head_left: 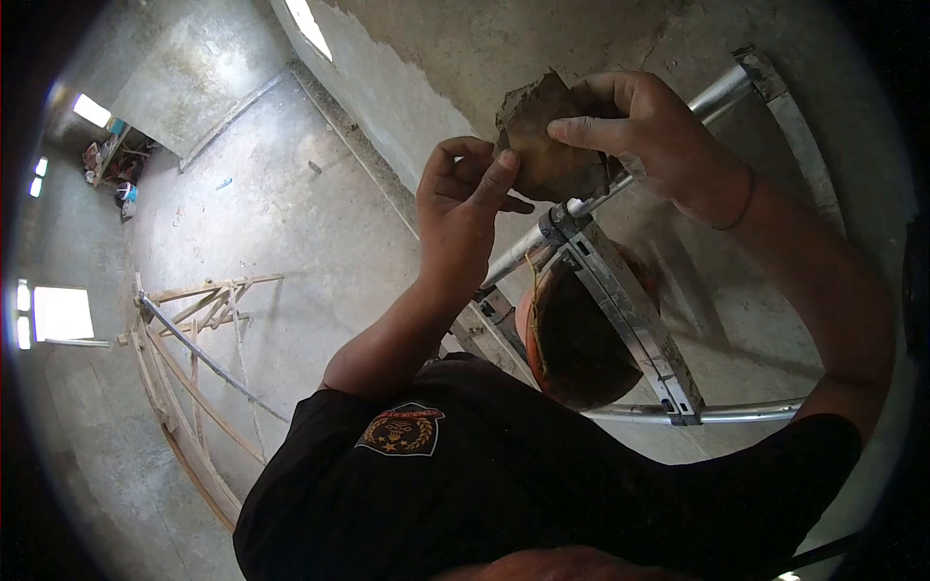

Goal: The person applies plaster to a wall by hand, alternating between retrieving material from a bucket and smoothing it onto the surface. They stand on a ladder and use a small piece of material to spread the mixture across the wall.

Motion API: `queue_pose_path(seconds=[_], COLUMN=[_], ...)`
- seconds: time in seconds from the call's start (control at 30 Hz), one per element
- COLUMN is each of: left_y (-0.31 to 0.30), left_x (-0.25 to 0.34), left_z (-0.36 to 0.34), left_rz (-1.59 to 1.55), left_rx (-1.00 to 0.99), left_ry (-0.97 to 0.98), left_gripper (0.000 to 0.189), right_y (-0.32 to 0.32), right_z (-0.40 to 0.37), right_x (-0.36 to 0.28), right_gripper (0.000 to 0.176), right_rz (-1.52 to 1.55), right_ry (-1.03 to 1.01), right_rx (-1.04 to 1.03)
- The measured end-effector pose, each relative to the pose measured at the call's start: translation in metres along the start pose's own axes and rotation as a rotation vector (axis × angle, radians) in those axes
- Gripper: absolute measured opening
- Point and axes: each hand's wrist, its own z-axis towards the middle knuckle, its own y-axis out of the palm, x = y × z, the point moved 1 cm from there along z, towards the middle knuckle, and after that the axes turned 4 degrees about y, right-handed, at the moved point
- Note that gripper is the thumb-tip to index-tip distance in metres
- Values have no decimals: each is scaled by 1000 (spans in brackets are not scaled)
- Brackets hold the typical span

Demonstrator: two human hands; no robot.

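Between my two hands is a flat, brown, rough-edged piece (554, 145) with a jagged upper left edge; its material I cannot make out for sure. My left hand (467, 184) pinches its lower left edge, thumb on the near face and the other fingers curled. From the right, my right hand (625, 121) grips the piece with the thumb across its face and the fingers behind. Just below the hands runs a metal ladder or scaffold frame (630, 315). An orange bucket (528, 324) with a dark inside hangs or stands by that frame; its support is hidden.
A wooden trestle frame (194, 334) stands on the concrete floor (281, 213) at the left. The partly plastered wall (387, 87) rises close ahead. Far back left, a shelf with assorted items (121, 160) stands near a window. A metal tube (746, 414) crosses at lower right.
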Motion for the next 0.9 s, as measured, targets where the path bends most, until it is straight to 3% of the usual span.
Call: queue_pose_path(seconds=[0.2, 0.3, 0.37, 0.43, 0.5, 0.67, 0.8, 0.9], left_y=[-8, -7, -12, -11, -9, -8, -11, -14], left_x=[3, 5, -1, 2, 5, 6, 8, 9], left_z=[-1, -1, -1, 0, -1, -2, -3, -2], left_rz=[139, 338, 313, 338, 361, 390, 491, 345], left_rx=[-4, 48, 61, 52, 43, -9, 9, -31], left_ry=[-32, 76, 293, 250, 205, 49, 114, 29], left_gripper=[14, 11, 11, 11, 13, 23, 21, 16], right_y=[2, 3, 4, 3, 3, 3, 3, 3], right_z=[1, 0, 0, 0, 2, 1, -1, -2], right_x=[2, 2, 2, 4, 9, 4, 0, -3], right_gripper=[39, 38, 38, 37, 37, 37, 36, 35], right_rz=[-86, -168, -272, -374, -166, -136, -199, -255], right_ry=[-27, -47, -75, -103, -88, -70, -24, -15], right_rx=[29, 51, 82, 112, 28, 16, 8, 3])
